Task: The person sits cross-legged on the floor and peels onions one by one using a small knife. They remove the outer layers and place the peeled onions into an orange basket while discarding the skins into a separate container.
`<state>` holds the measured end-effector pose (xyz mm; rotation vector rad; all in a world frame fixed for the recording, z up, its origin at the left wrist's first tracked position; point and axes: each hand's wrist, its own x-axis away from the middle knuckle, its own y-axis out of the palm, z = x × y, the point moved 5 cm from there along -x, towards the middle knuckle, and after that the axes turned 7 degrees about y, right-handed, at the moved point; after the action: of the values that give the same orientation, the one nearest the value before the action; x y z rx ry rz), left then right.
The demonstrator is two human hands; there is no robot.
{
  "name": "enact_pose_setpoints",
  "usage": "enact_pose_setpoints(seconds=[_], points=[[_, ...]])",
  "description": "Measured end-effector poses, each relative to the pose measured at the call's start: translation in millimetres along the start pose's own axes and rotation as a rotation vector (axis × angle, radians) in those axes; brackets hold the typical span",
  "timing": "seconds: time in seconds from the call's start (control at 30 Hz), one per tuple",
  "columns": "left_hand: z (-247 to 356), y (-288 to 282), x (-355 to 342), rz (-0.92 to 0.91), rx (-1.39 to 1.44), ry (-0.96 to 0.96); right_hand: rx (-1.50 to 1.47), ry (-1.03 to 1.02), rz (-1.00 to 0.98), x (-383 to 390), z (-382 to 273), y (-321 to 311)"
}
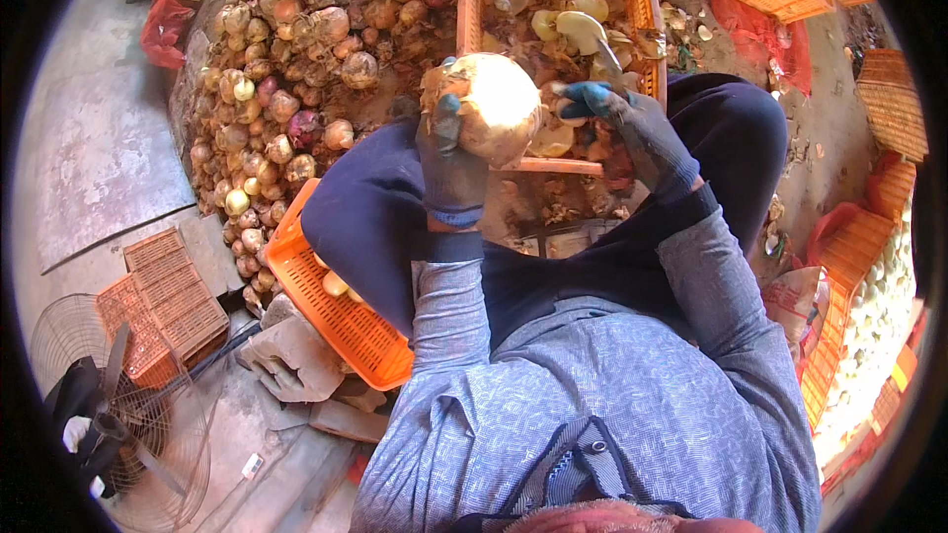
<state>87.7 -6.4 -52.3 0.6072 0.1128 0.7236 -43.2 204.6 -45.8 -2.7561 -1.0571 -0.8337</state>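
Observation:
My left hand, in a dark glove with blue-green fingertips, grips a large onion. The onion's face is brightly lit and pale, with brown skin low on its side. To its right, my gloved right hand is closed around a knife whose broad, pale blade points up and away from me. Both hands are above the near end of an orange crate holding onion skins and cut pieces. Knife and onion are apart. The knife's handle is mostly hidden in my fingers.
A big heap of onions covers the floor at far left. By my left knee sits an orange basket with a few peeled onions. A wire-caged fan and concrete block stand near left. Orange crates with pale onions line the right.

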Motion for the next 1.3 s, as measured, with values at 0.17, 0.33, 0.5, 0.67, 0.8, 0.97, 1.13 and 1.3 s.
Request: enact_pose_setpoints(seconds=[0.17, 0.33, 0.5, 0.67, 0.8, 0.97, 1.13, 1.3], points=[[33, 51, 12, -0.245, -0.452, 0.173, -0.276, 0.210, -0.145, -19, 17, 43], [32, 48, 15, -0.288, -0.321, 0.121, -0.506, 0.142, -0.151, -11, 24, 52], [13, 39, 18, -0.306, -0.107, -0.123, -0.486, 0.038, -0.030, -25, 32, 47], [10, 36, 16, -0.348, -0.208, -0.138, -0.239, 0.064, 0.047, -19, 25, 38], [14, 36, 15, -0.344, -0.178, -0.105, -0.089, 0.023, 0.039, -6, 5, 41], [11, 27, 15, -0.300, -0.351, -0.079, 0.915, -0.481, 0.089, 23, -38, 18], [5, 21, 15, -0.300, -0.406, -0.103, 1.205, -0.466, -0.048, 39, -35, 18], [6, 23, 17, -0.265, -0.399, -0.120, 1.274, -0.462, -0.086, 38, -26, 21]])
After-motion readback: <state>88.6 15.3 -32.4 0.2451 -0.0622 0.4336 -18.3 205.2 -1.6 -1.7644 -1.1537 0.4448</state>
